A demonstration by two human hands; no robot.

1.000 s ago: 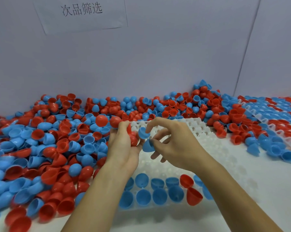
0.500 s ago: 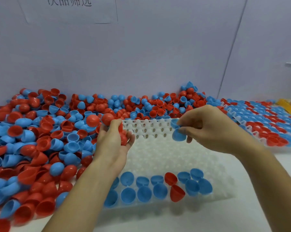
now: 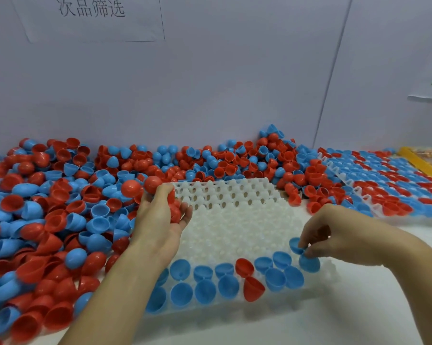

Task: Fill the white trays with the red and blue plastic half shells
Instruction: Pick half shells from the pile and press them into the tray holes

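A white dimpled tray (image 3: 237, 220) lies in front of me, its two near rows holding several blue half shells (image 3: 226, 286) and two red ones (image 3: 252, 288). My right hand (image 3: 339, 235) hovers low over the tray's near right corner and pinches two blue half shells (image 3: 302, 253) between fingertips and thumb. My left hand (image 3: 160, 217) is raised at the tray's left edge, palm up, cupping several red half shells (image 3: 175, 212) with curled fingers. A big loose heap of red and blue half shells (image 3: 60, 215) fills the table's left and back.
A second tray (image 3: 394, 188) filled with red and blue shells lies at the right. A yellow-edged bag (image 3: 418, 163) sits at the far right. A paper sign hangs on the wall behind. Bare white table (image 3: 359, 314) shows near the front right.
My right hand has come down and toward me, from beside my left hand at the tray's far side to its near right corner, carrying the blue shells. My left hand stayed put.
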